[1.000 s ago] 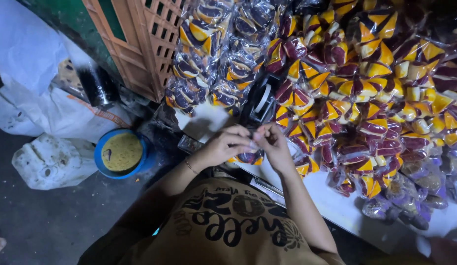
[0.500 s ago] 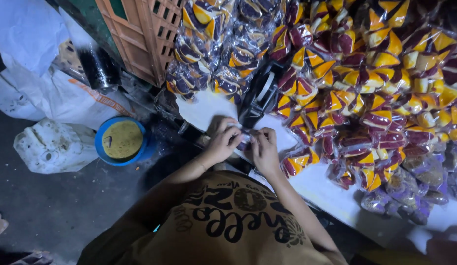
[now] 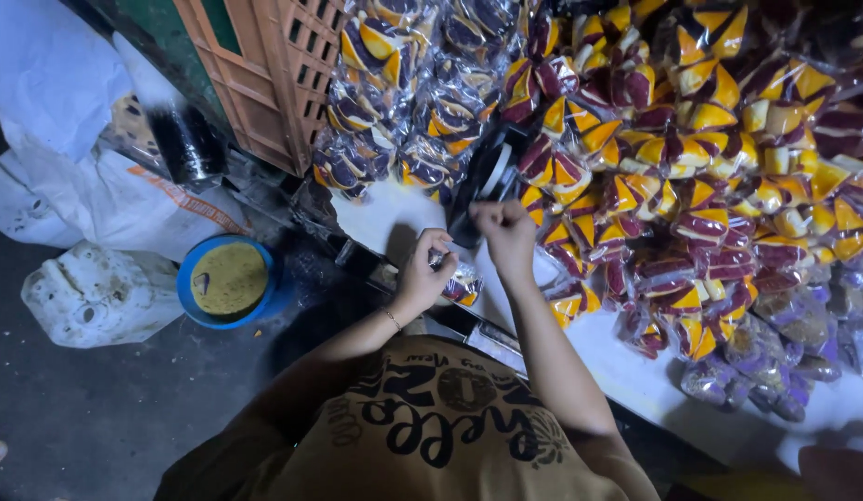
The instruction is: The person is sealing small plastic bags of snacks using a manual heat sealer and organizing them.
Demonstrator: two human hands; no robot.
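Note:
My left hand [image 3: 420, 276] grips a small clear packet [image 3: 461, 284] of purple and yellow sweets just above the white table's [image 3: 394, 215] near edge. My right hand [image 3: 505, 234] is a closed fist a little higher and to the right, right under a black tape dispenser [image 3: 492, 172]. Whether anything is pinched in its fingers is too small to tell. The two hands are a short gap apart. A thin bracelet shows on my left wrist.
A large heap of clear packets of purple, yellow and orange sweets [image 3: 691, 176] covers the table to the right and back. An orange plastic crate [image 3: 264, 83] stands at the back left. On the floor are a blue tub [image 3: 229, 280], a white jug [image 3: 97, 295] and white sacks [image 3: 70, 176].
Both hands were together on the packet. My right hand has since lifted away toward the tape dispenser, while my left hand keeps hold of the packet.

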